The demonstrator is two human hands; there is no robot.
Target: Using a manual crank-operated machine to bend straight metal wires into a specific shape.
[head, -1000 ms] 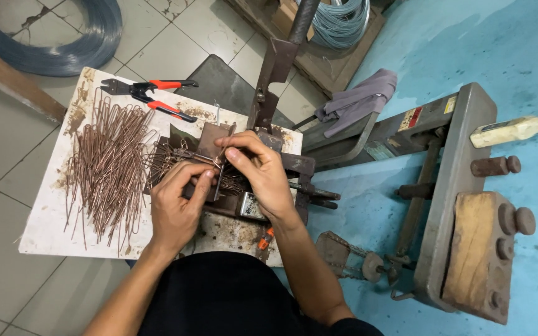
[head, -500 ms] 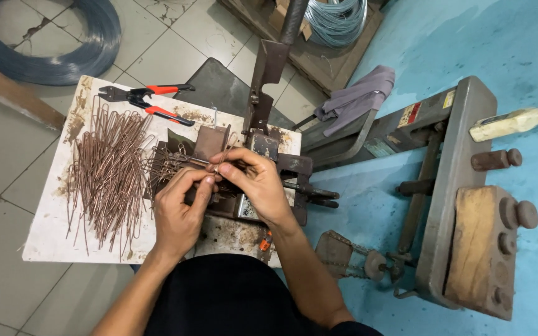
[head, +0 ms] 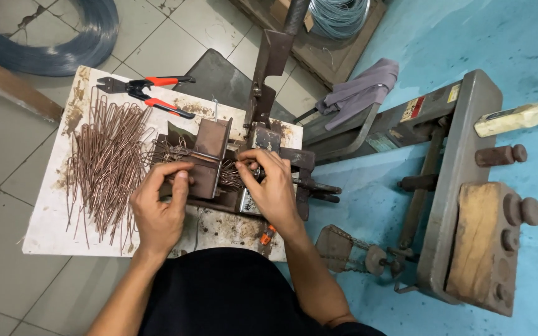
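Note:
My left hand [head: 159, 208] rests against the brown metal block [head: 207, 158] of a small bending machine [head: 263, 155], fingers curled on its near face. My right hand [head: 272, 183] pinches thin copper-coloured wire pieces [head: 230, 176] at the machine's jaw, beside its upright lever [head: 275, 56]. A big heap of bent brown wires [head: 107, 165] lies on the white board [head: 51, 224] to the left of my left hand.
Red-handled pliers [head: 154, 93] lie at the board's far edge. A coil of grey wire [head: 51, 43] is on the tiled floor at upper left. A grey metal frame [head: 462, 186] with a wooden block [head: 481, 242] and a grey cloth [head: 359, 90] stands to the right.
My left hand has slid from the wires at the jaw down onto the brown block. My right hand stays at the jaw with the wires.

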